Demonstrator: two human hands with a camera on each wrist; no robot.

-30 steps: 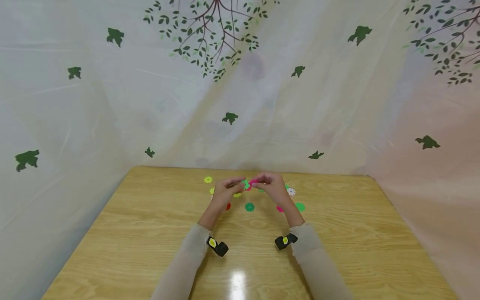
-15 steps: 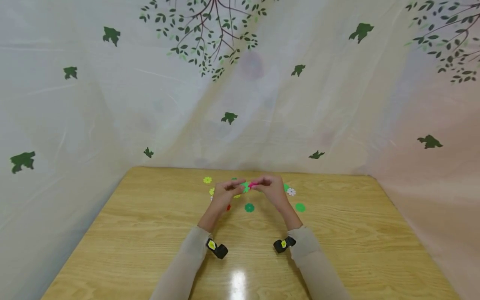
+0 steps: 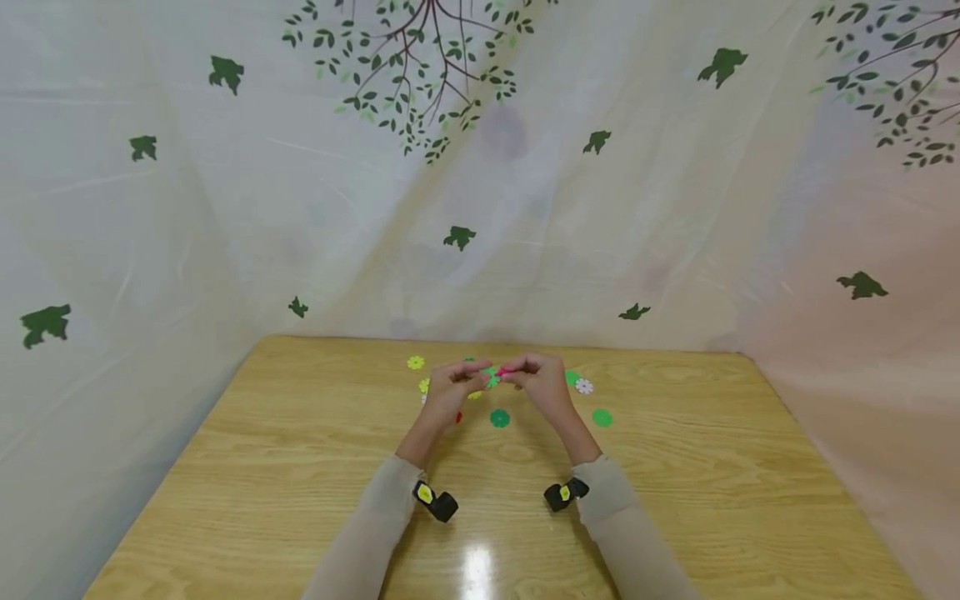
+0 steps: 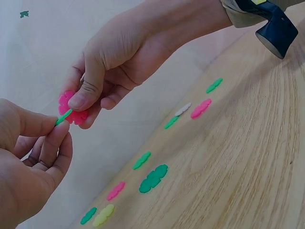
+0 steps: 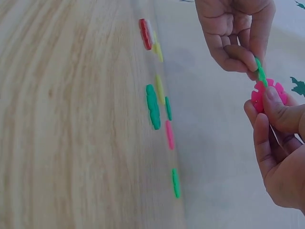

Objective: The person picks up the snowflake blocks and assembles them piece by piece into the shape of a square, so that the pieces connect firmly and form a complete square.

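Above the far part of the table, my two hands meet over small flower-shaped plastic discs with notched edges. My left hand [image 3: 448, 393] pinches a green flower disc [image 4: 63, 117] between thumb and fingers, its thin edge showing in the left wrist view. A pink flower disc [image 5: 258, 97] is pinched by my right hand [image 3: 546, 385], the thumb lying across its face. Where they meet, the green disc's edge is at the pink disc's rim, the two crossing at an angle. How deep one sits in the other I cannot tell, since fingertips cover part of both.
On the wooden table [image 3: 300, 467] lie several loose flower discs. A dark green disc [image 3: 500, 418] lies between my forearms, a light green one [image 3: 602, 417] and a white one [image 3: 584, 386] to the right, a yellow one [image 3: 416, 362] at left. A printed cloth [image 3: 360, 208] hangs behind.
The pink disc has turned to look thinner from above and lies against the green one. My right forearm has shifted slightly left, hiding a pink disc on the table.
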